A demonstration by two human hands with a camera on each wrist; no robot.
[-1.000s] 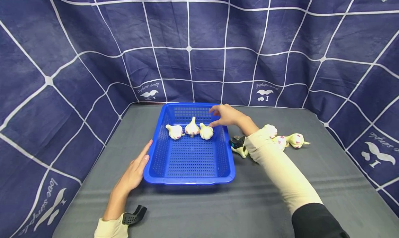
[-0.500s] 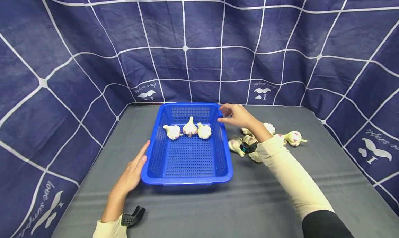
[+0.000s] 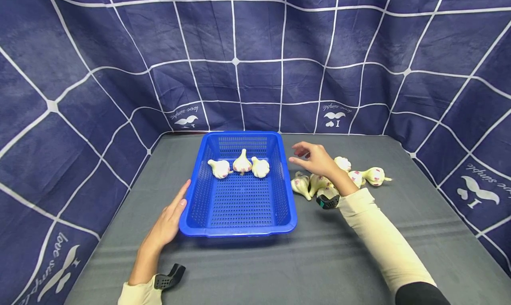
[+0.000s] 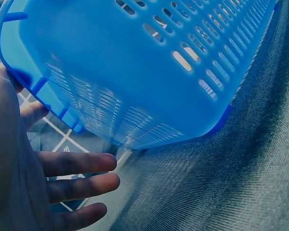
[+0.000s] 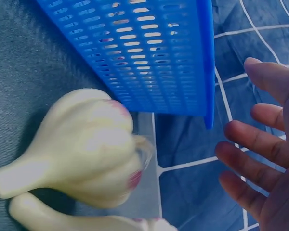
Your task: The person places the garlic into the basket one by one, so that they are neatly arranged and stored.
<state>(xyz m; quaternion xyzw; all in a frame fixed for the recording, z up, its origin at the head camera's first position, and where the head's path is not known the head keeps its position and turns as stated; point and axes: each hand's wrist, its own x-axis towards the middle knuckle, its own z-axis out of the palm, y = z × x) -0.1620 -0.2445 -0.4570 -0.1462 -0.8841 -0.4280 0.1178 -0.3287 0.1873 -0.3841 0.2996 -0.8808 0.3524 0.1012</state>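
Observation:
A blue perforated plastic basket point(image 3: 243, 231) stands on the grey cloth, with three garlic bulbs point(image 3: 241, 162) in a row toward its far half. My left hand point(image 3: 167, 223) rests against the basket's left rim; in the left wrist view its thumb and a finger are at the rim point(image 4: 9, 45) while the other fingers point(image 4: 82, 187) extend straight beneath. To the right of the basket my right hand point(image 3: 317, 160) hovers with relaxed fingers, holding nothing. Below it lies a pile of garlic bulbs point(image 3: 301, 185), partly hidden by the wrist. One bulb point(image 5: 82, 149) looms large in the right wrist view.
More garlic bulbs point(image 3: 375, 176) lie farther right, past my right forearm. A dark blue cloth point(image 3: 259, 83) with white grid lines hangs behind and along both sides of the grey-covered table point(image 3: 239, 274).
My right hand has moved right, from over the basket to above the pile beside it, uncovering some bulbs. The left hand stays at the rim, and the basket's three bulbs have not moved.

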